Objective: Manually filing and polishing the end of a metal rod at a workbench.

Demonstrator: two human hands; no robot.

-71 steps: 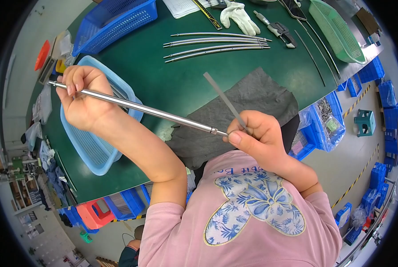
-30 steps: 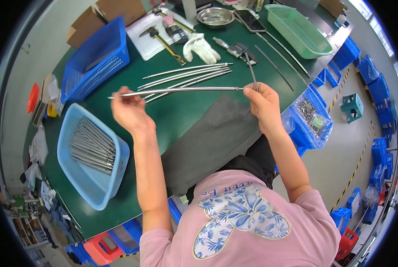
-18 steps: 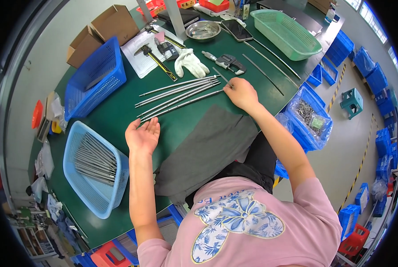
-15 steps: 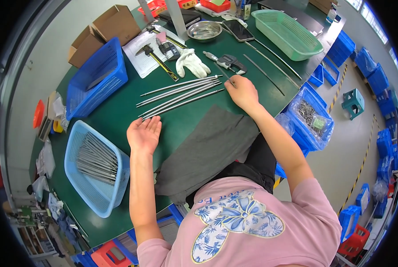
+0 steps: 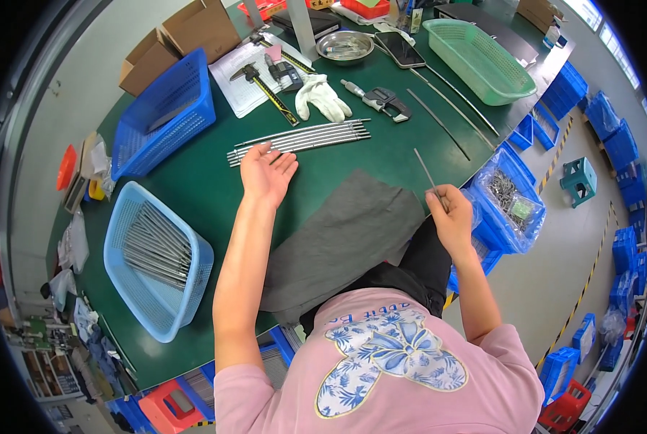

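Note:
Several slim metal rods (image 5: pixel 316 135) lie side by side in a flat row on the green table. My left hand (image 5: pixel 266 177) is palm up with its fingers stretched, at the near side of the rods' left end; it holds nothing that I can see. My right hand (image 5: pixel 452 218), closed, pinches a thin dark rod (image 5: pixel 424 166) that points up and away from it. It is over the table's right edge, just right of a dark grey cloth (image 5: pixel 345 235). A light blue basket (image 5: pixel 193 289) with many similar metal rods stands at the left.
Beyond the rods lie a white glove (image 5: pixel 322 99), a micrometer (image 5: pixel 381 101) and a caliper (image 5: pixel 269 94) on paper. Loose rods (image 5: pixel 439 123) lie right. A blue basket (image 5: pixel 146 155), a green basket (image 5: pixel 475 65) and a phone (image 5: pixel 399 50) stand around. Right of the table is a parts bin (image 5: pixel 508 202).
My right hand has drawn back toward me and rightward with the thin rod. My left hand has moved up and right to the rods, which now lie closer together and more even.

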